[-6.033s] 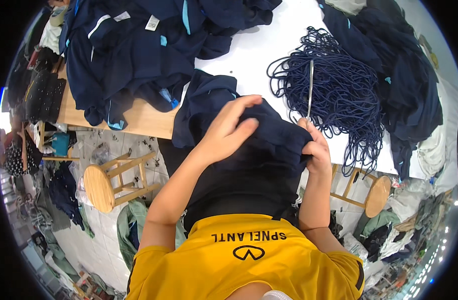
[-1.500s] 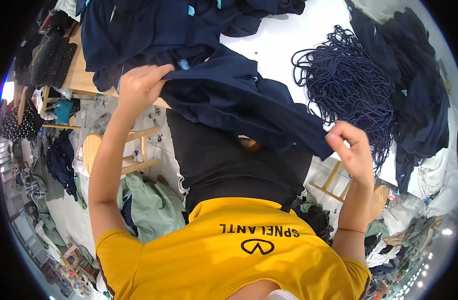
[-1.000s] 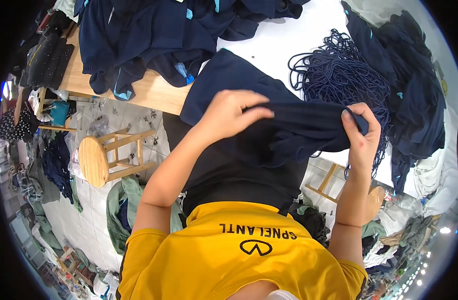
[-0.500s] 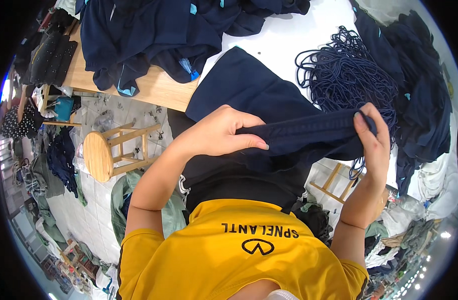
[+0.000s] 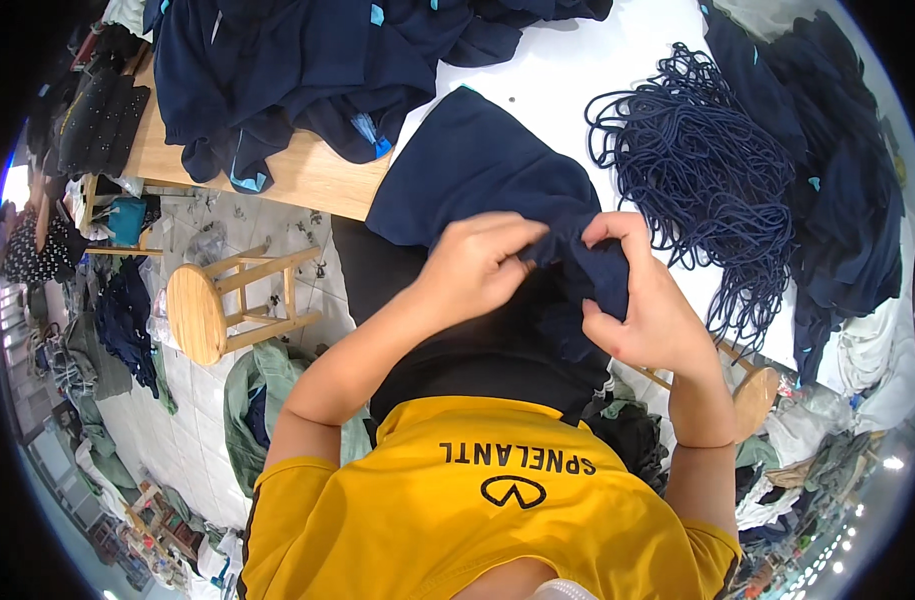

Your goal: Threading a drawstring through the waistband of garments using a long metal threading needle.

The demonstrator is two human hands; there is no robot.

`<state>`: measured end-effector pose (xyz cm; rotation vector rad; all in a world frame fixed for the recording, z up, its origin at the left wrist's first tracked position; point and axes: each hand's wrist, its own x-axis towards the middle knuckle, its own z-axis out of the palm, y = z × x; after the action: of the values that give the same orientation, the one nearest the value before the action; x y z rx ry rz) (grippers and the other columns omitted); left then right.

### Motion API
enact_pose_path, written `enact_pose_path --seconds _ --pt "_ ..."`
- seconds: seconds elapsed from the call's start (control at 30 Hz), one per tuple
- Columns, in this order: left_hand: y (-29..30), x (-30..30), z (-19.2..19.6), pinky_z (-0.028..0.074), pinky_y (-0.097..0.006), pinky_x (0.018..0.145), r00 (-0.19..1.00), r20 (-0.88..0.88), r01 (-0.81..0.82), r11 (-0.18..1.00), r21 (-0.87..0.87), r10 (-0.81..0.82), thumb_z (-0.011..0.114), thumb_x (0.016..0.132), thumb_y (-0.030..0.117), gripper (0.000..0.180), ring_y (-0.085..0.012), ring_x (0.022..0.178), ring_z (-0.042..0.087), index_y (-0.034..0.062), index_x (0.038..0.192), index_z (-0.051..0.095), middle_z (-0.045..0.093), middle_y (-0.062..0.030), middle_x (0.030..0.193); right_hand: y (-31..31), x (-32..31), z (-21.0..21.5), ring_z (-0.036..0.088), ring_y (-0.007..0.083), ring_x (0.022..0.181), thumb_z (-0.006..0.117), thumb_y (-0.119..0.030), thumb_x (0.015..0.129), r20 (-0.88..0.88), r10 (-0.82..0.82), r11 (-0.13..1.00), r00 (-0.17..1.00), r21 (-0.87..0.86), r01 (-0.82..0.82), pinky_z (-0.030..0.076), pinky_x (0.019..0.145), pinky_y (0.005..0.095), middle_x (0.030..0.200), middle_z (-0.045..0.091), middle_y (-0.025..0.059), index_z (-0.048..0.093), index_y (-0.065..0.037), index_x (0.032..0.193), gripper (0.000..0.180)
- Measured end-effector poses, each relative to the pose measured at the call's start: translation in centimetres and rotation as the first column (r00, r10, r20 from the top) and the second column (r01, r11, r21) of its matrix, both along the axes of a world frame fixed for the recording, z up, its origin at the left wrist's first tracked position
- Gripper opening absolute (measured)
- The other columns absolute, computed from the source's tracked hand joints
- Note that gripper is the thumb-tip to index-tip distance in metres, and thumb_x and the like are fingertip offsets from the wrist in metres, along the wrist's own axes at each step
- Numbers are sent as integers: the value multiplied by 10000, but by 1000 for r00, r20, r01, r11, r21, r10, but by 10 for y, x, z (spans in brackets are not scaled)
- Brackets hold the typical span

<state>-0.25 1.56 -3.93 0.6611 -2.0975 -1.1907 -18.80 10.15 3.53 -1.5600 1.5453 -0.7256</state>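
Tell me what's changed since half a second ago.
The right hand has moved left, close to the left hand. The edge of the navy garment, stretched between them before, is now bunched. Both hands remain on it. The navy cord pile and wooden stool at left stayed put.

A plain, dark navy garment is seen partly spread and partly bunched. Its far portion is laid as a broad, fairly smooth panel, narrowing to a corner on the white tabletop. Its nearer right end is gripped, crumpled into folds and raised off the surface.
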Motion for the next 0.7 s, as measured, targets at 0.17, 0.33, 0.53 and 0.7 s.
enact_pose_path --seconds 0.17,0.33,0.53,0.7 --pt "-84 65 31 516 -273 666 856 -32 -479 769 -422 516 628 781 -50 187 -203 730 667 13 946 688 687 -114 811 25 -6 -27 485 419 1183 502 77 681 -25 -82 994 996 65 83 418 975 388 1283 484 229 325 -85 1342 702" --pt "-114 80 42 458 -339 809 918 17 -247 606 -757 396 616 598 -20 287 -222 858 592 111 837 706 667 -28 868 47 22 -47 272 427 1358 638 10 722 127 12 998 992 -59 -4 265 1103 399 1476 217 280 305 -71 1380 742" --pt "-54 -30 55 416 -390 839 993 -112 -57 663 -746 -41 654 555 85 255 -160 822 560 201 779 693 605 58 807 5 5 -24 418 361 1282 814 -134 685 243 -197 723 950 -618 308 364 1031 406 1487 207 286 285 -15 1414 908" --pt "-36 -37 12 449 -322 763 986 -124 -160 825 -541 110 756 593 85 258 -197 799 593 135 836 681 624 21 841 17 -18 0 621 98 704 645 51 800 -17 -354 855 935 -410 316 450 645 188 820 690 78 692 -15 989 206"
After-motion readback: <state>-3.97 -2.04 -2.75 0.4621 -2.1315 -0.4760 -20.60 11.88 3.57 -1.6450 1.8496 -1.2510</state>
